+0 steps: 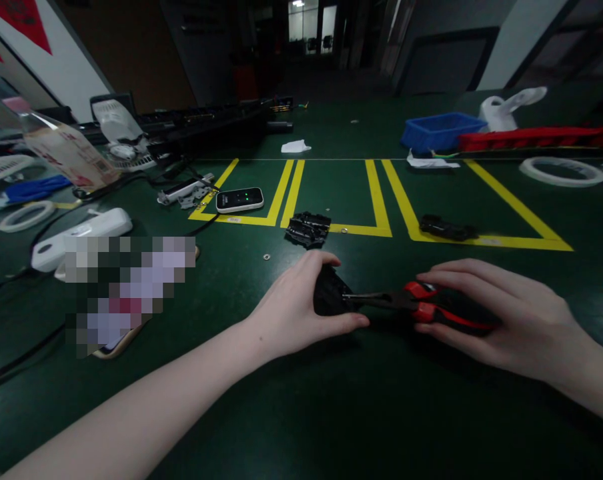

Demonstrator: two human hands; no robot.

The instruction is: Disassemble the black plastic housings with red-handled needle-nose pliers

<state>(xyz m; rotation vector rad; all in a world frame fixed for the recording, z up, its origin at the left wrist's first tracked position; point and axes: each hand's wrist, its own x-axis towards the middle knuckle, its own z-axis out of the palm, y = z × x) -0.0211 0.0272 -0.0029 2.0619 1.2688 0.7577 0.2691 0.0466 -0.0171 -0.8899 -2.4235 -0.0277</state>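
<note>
My left hand grips a small black plastic part between thumb and fingers, just above the green table. In my right hand is a pair of needle-nose pliers with red and black handles. Their jaws point left and reach the right side of the black part; whether they clamp it I cannot tell. Beyond my left hand lies a broken-looking black plastic piece. Another black piece rests farther right, on the yellow tape. A small metal ring lies left of the nearer piece.
Yellow tape marks boxes on the table. A small white-and-black device with green lights sits in the left box. A phone, a white power strip and a bottle stand left. At back right are a blue bin and a tape roll.
</note>
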